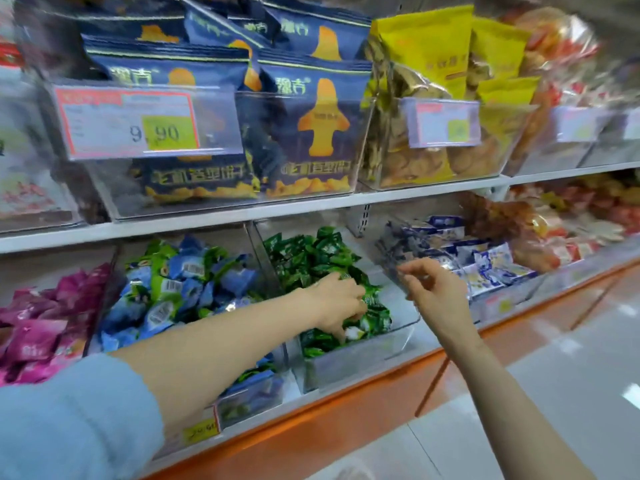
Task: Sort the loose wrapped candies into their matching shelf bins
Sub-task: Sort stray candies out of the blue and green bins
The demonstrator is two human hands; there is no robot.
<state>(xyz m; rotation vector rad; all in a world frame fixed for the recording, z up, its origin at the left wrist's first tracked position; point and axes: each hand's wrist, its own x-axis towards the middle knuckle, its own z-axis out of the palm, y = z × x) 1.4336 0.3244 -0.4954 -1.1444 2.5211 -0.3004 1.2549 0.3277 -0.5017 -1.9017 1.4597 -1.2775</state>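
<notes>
On the lower shelf a clear bin (360, 358) holds dark green wrapped candies (311, 254). My left hand (337, 301) reaches into it from the left, its fingers curled down among the candies and round a green candy (373, 296). My right hand (431, 289) hovers just right of that bin, over the near corner of a bin of blue-and-white packets (485, 261). Its fingers are loosely curled and nothing shows between them. To the left, another bin holds mixed light blue and light green candies (173, 285).
Pink wrapped candies (38, 327) fill the far-left bin. The upper shelf carries bins of dark blue snack bags (311, 133) and yellow biscuit bags (433, 126) with price tags. Red and orange packets (554, 237) lie to the right. An orange shelf edge (346, 410) borders the tiled floor.
</notes>
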